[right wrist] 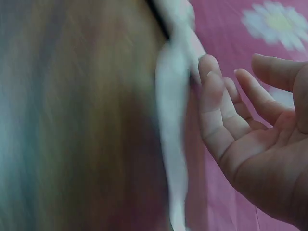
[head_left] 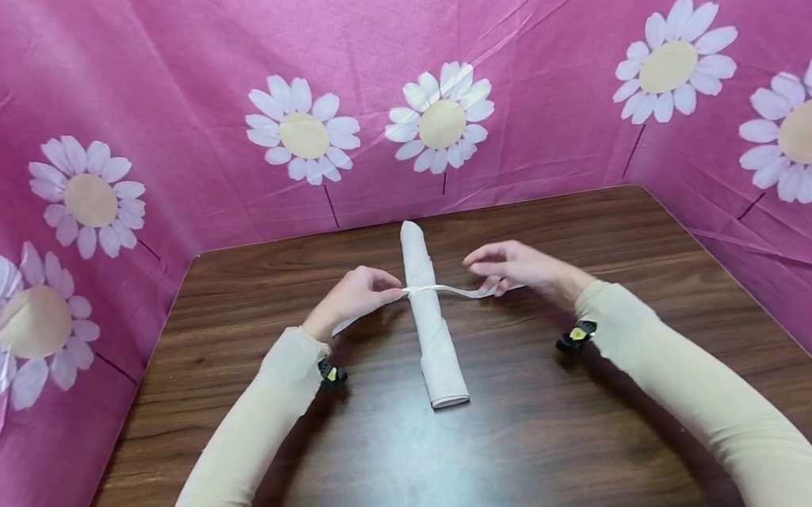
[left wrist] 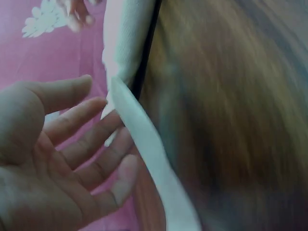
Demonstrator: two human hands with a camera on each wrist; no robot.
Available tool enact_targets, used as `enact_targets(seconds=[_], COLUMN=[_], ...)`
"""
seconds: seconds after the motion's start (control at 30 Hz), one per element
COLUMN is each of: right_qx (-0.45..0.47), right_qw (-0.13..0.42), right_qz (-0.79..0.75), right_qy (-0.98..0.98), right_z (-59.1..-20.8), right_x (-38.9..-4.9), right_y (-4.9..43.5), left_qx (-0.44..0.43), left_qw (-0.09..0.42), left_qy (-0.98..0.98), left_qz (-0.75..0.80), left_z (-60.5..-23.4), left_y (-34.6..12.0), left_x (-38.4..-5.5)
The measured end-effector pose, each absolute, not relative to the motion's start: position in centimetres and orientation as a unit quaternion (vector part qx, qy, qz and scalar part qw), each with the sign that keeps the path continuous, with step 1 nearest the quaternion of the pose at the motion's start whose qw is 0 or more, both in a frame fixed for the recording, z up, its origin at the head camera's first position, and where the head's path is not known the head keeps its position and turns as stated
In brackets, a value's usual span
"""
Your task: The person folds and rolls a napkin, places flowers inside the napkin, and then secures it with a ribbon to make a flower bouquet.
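An off-white rolled cloth [head_left: 439,354] lies lengthwise on the table, its near end toward me. Across its middle runs a narrow white fabric tie [head_left: 459,291], one tail trailing left and the other right. My left hand [head_left: 358,295] is beside the roll, its fingertips right at the tie; in the left wrist view the thumb and fingers are apart, with the tie [left wrist: 147,132] passing along the fingertips. To the right of the roll, my right hand [head_left: 518,267] hovers over the other tail with loosely bent fingers, close to the tie [right wrist: 172,110] in the right wrist view.
The brown wood-grain table [head_left: 365,456] has its back edge just beyond the roll's far end. A pink cloth backdrop [head_left: 359,18] printed with white daisies surrounds the back and sides. Each wrist carries a small black camera.
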State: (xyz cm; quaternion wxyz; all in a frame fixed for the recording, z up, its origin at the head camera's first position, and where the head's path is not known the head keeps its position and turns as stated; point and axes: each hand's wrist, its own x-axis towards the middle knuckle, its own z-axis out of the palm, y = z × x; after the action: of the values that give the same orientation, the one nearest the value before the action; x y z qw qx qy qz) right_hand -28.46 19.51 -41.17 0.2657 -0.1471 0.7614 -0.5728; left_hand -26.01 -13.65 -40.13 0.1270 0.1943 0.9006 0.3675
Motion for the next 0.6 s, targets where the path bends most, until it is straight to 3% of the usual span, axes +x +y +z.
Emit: enact_targets(seconds=[0.23,0.6], right_qx=[-0.155,-0.13], right_qw=[0.302,0.306], right_qz=[-0.547,-0.54], right_qy=[0.765,0.773], right_z=[-42.8,-44.2], right_x=[-28.4,-29.1], right_y=[15.0,14.1], left_qx=[0.185,0.172], left_qw=[0.119,0.154], left_qy=[0.913,0.902], left_qz=[0.342,0.365], left_z=[-41.1,-41.6], left_y=[-11.3,-11.0], left_x=[-26.7,-26.5])
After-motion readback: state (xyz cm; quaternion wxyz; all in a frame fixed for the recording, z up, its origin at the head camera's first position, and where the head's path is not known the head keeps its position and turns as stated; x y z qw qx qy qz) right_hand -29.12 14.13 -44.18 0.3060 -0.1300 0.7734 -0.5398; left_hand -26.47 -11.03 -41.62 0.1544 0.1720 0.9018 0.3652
